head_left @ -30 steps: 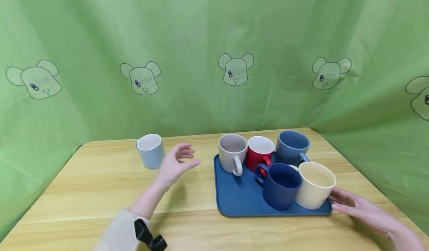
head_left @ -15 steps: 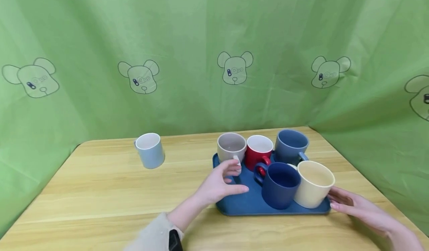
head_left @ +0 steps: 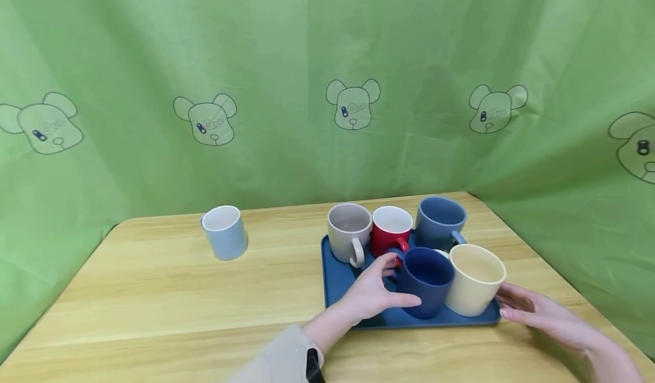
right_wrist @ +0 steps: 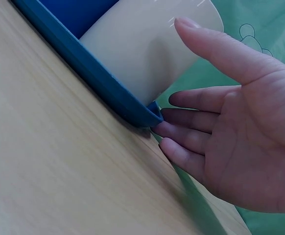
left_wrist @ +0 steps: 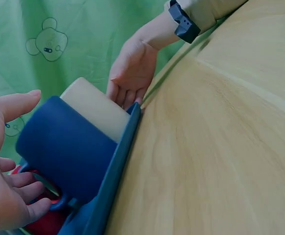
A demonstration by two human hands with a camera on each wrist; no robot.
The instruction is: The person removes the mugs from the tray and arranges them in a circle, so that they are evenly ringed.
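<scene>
Light wooden table (head_left: 164,292), green bear-print cloth backdrop (head_left: 307,59), blue tray (head_left: 338,269) at 3 o'clock, left hand (head_left: 370,295) fingers spread beside dark blue mug (head_left: 425,280), right hand (head_left: 537,315) fingers straight against the tray's corner.

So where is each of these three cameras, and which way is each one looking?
Head: worn on the head, looking forward and down at the table, blue tray and mugs; both forearms and hands show.
Left wrist: sits low at the left hand, facing the dark blue mug; the right hand shows beyond.
Right wrist: faces the right hand's open palm at the tray corner, beside the cream mug.
Shared: all three show the tray and cream mug.
</scene>
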